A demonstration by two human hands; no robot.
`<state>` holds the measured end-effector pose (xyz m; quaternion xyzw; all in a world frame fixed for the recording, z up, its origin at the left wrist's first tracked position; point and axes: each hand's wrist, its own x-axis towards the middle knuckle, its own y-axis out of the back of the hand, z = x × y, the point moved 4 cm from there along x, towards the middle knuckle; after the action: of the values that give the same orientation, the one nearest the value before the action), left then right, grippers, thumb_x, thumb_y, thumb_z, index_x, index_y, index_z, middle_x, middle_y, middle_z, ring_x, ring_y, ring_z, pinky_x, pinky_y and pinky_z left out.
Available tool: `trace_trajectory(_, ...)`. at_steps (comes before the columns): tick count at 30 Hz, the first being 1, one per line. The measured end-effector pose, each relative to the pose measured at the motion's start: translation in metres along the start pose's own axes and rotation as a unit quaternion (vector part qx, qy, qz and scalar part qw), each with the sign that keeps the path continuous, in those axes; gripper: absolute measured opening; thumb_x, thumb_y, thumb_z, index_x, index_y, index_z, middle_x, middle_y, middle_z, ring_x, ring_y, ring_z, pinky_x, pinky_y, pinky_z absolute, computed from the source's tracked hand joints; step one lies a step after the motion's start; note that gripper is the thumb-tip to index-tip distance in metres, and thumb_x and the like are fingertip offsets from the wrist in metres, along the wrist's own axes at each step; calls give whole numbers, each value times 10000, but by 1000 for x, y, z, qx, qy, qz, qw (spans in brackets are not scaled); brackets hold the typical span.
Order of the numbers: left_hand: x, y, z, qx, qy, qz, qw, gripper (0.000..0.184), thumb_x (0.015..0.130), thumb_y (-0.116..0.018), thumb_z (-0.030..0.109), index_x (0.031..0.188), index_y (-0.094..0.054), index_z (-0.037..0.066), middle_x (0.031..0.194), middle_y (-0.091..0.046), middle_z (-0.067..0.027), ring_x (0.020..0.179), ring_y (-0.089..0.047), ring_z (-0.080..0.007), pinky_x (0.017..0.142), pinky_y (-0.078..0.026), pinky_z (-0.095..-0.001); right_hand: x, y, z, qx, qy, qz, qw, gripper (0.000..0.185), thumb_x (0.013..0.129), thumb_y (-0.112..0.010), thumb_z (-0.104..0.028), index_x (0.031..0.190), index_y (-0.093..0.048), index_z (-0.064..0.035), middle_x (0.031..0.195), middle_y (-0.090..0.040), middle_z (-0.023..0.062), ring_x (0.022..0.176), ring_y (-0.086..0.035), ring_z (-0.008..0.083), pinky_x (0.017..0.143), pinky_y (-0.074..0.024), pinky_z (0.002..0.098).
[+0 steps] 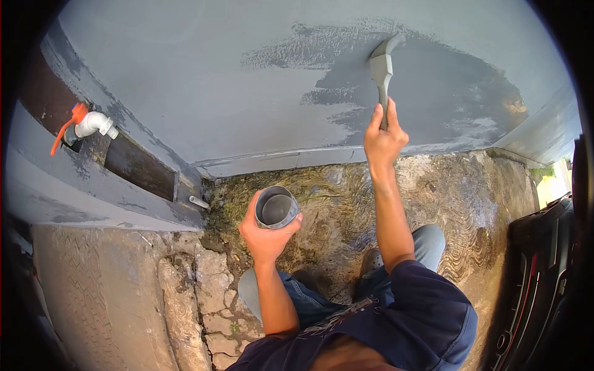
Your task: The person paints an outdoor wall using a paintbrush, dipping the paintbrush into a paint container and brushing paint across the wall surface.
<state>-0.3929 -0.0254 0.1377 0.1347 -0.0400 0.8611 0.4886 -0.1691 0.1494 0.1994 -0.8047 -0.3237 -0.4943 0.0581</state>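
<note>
My right hand (385, 137) grips the handle of a paintbrush (382, 67), whose bristles press on the wall (204, 74) at the upper middle. Around the bristles lies a patch of darker grey paint (427, 86) with ragged, streaky left edges. Lower and to the left, my left hand (267, 238) is wrapped round a round cup (276, 207), held upright with its opening toward me. Grey paint shows inside the cup, which is apart from the wall.
An orange-handled tap (93, 122) juts out at the left, above a recessed opening (141, 168). A short pipe stub (198, 202) sticks out near the wall corner. Rough stained ground (334, 198) lies below, with cracked paving at lower left. A black vehicle (535, 278) stands at the right.
</note>
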Motion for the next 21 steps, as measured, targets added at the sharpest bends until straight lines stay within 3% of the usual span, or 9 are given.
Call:
trace_trajectory(2, 0, 0, -1, -6, -6, 4, 1000, 571, 583, -868, 67, 1106, -653, -14, 961, -720, -72, 889, -686, -156, 831, -538, -306, -23, -24, -35, 61, 29, -17, 998, 281, 896, -659, -63, 1157, -638, 40, 574, -603, 147, 442, -606, 258, 426, -436, 349)
trace_trajectory(4, -1, 2, 0, -11, -11, 11, 1000, 567, 581, -868, 64, 1101, -656, -11, 960, -720, -72, 886, -685, -155, 828, -538, -305, -42, -40, -68, 116, 59, -37, 991, 250, 899, -680, -77, 1140, -679, -9, 552, -593, 95, 437, -567, 129, 437, -419, 282)
trace_trajectory(8, -3, 7, 4, -6, -18, 31, 999, 556, 576, -866, 58, 1089, -660, -4, 951, -716, -66, 877, -679, -146, 818, -536, -301, -51, -53, -96, 166, 115, -117, 972, 249, 896, -682, -69, 1138, -677, -12, 562, -601, 108, 445, -578, 158, 445, -430, 299)
trace_trajectory(10, -3, 11, 2, -8, -12, 33, 999, 564, 573, -867, 59, 1092, -659, -6, 955, -716, -67, 878, -679, -147, 819, -536, -300, -38, -49, -78, 174, 78, -121, 974, 255, 893, -694, -79, 1142, -688, -24, 559, -586, 97, 468, -568, 113, 451, -416, 283)
trace_trajectory(12, -4, 13, 0, 3, -37, 32, 999, 579, 571, -871, 70, 1101, -653, -15, 954, -717, -78, 874, -685, -159, 820, -538, -305, -20, -32, -45, 131, 46, -106, 985, 243, 884, -692, -105, 1118, -693, -38, 572, -592, 106, 443, -566, 181, 449, -437, 308)
trace_trajectory(13, -5, 15, 2, 3, -33, 34, 999, 579, 571, -871, 70, 1101, -653, -15, 954, -717, -78, 874, -685, -159, 820, -538, -305, -12, -23, -21, 107, 7, -99, 989, 241, 891, -695, -117, 1118, -703, -37, 549, -567, 69, 450, -518, 113, 449, -410, 275)
trace_trajectory(17, -12, 18, 0, 28, -5, 21, 999, 623, 568, -875, 60, 1136, -640, -41, 1021, -698, -86, 945, -659, -165, 878, -516, -320, 18, 23, 51, 28, -70, 15, 997, 240, 917, -679, -161, 1122, -709, -40, 545, -550, 30, 483, -474, 61, 462, -392, 267)
trace_trajectory(19, -9, 16, 2, 32, -46, 34, 998, 562, 547, -874, 93, 1062, -666, 4, 932, -722, -92, 859, -699, -178, 793, -547, -318, 31, 39, 75, -36, -151, 49, 987, 236, 932, -654, -170, 1121, -705, -38, 560, -576, 56, 471, -483, 98, 466, -405, 284)
trace_trajectory(21, -6, 14, 8, 26, -28, 9, 999, 525, 538, -871, 89, 1018, -672, 18, 915, -723, -84, 851, -702, -182, 779, -550, -327, 32, 40, 80, -54, -110, 103, 987, 240, 938, -638, -168, 1125, -696, -29, 586, -610, 104, 475, -542, 144, 474, -431, 308)
